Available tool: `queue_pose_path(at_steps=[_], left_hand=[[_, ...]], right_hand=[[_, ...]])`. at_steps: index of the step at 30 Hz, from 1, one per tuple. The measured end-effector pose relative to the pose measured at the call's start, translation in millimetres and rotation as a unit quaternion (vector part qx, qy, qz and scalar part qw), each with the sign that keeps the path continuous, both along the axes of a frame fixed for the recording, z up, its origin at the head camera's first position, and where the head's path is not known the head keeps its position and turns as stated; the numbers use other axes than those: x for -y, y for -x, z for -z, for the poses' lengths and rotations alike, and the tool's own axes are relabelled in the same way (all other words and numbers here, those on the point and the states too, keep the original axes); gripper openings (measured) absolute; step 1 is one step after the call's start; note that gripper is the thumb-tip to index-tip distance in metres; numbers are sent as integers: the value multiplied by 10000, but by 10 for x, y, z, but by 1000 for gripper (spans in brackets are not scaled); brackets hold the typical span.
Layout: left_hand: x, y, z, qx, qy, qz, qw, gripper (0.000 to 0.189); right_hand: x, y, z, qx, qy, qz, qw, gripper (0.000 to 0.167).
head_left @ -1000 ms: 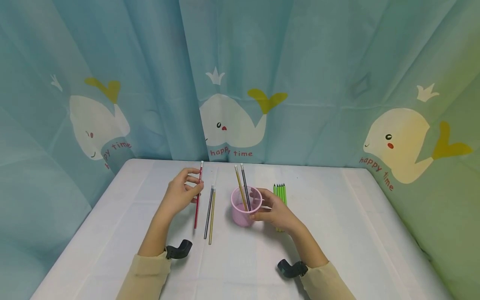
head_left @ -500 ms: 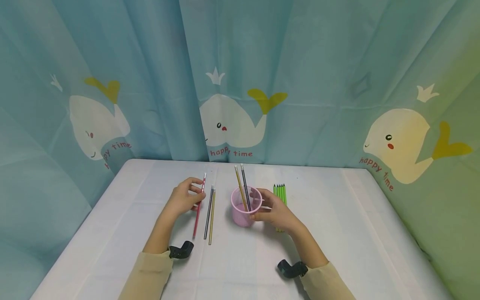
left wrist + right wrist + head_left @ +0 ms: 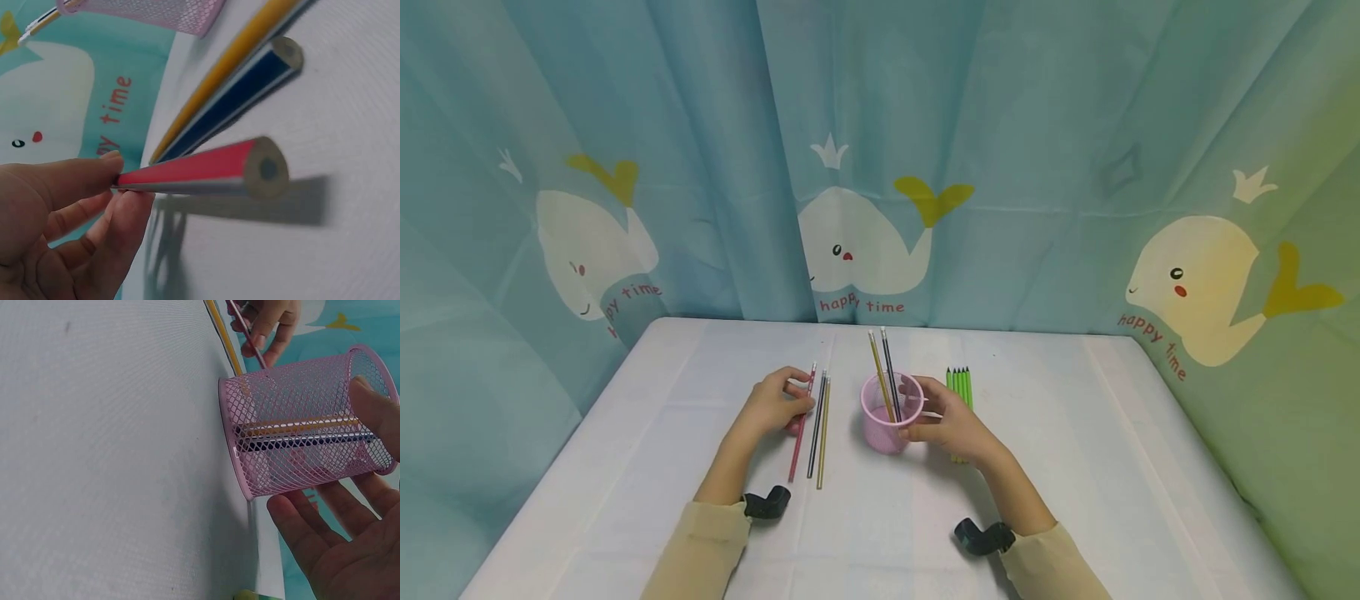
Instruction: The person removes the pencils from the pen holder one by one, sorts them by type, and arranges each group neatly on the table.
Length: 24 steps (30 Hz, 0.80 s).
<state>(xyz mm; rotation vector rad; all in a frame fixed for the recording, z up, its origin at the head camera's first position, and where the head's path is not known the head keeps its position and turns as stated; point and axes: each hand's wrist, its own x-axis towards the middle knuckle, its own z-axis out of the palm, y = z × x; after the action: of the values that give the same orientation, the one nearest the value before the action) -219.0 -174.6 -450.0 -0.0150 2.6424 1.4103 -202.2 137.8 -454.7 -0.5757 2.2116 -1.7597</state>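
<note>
My left hand (image 3: 771, 408) pinches a red pencil (image 3: 797, 452) between thumb and fingers. In the left wrist view the pencil's flat, unsharpened end (image 3: 267, 169) points towards the camera, its shadow falling on the white cloth. Just right of it, a dark blue pencil (image 3: 814, 442) and a yellow pencil (image 3: 823, 446) lie side by side. A pink mesh pen cup (image 3: 883, 437) stands upright, with a yellow pencil (image 3: 878, 362) and a dark pencil (image 3: 888, 358) leaning inside. My right hand (image 3: 958, 421) holds the cup's right side, thumb at the rim in the right wrist view.
Several green pencils (image 3: 962, 385) with dark points lie in a row behind my right hand, partly covered by it. The white-clothed table (image 3: 1075, 467) ends at the back against a blue curtain (image 3: 1037, 125) printed with whales.
My left hand has moved the red pencil towards me and slightly right, bringing it alongside the blue and yellow pencils. The right hand and the cup have stayed put.
</note>
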Motion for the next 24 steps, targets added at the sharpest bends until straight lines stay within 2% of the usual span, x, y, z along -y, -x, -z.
queue_pose_path(at_steps=[6,16,24], left_hand=[[-13,-8,45,54,66,-23,10000,44],[-17,-23,44,158,-52,-32,9999,42],[-23,-26,-11,-102,186,-22,9998,41]], right_hand=[[4,1,-6,8,-4,-1,10000,78],[3,2,-2,-6,-17,3,10000,78],[-2,-2,5,-23,-28,-5,10000,77]])
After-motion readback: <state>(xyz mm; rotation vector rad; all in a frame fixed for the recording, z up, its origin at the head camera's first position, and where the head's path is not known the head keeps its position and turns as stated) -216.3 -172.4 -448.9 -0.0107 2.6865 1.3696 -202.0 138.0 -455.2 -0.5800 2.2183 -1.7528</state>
